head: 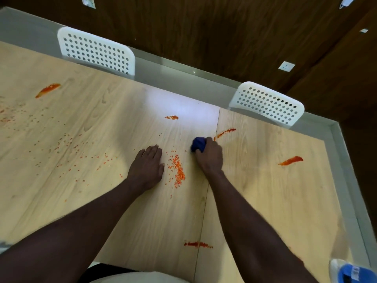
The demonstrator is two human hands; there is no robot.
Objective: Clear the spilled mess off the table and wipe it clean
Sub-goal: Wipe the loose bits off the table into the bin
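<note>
On the table [85,111], between our two hands, lies a narrow heap of orange grains [178,172], thickest just beside the thumb of the left hand [147,166]. That hand lies flat, palm down on the wood, fingers straight and close together, with nothing in it. The right hand [210,158] has its fingers curled tight round a bunched blue cloth [198,144], which bulges out past the knuckles on the far side and is pressed to the table top. The cloth sits just left of the seam [212,160] that runs across the table from far to near.

Loose grains [67,142] are scattered thinly over the left half of the table, well apart from the heap. We count five red smears: a streak [226,132] whose near end lies just beside the cloth, a small blot [171,117] beyond the heap, a long smear [48,90] far to the left, another smear [291,160] out to the right of the right hand, and a dark line [198,244] across the seam close to our body.

Two white chairs with holed backs stand at the far edge, one on the left [95,52] and one on the right [267,103]. A blue and white thing [352,272] shows at the lower right corner; we cannot tell what it is.
</note>
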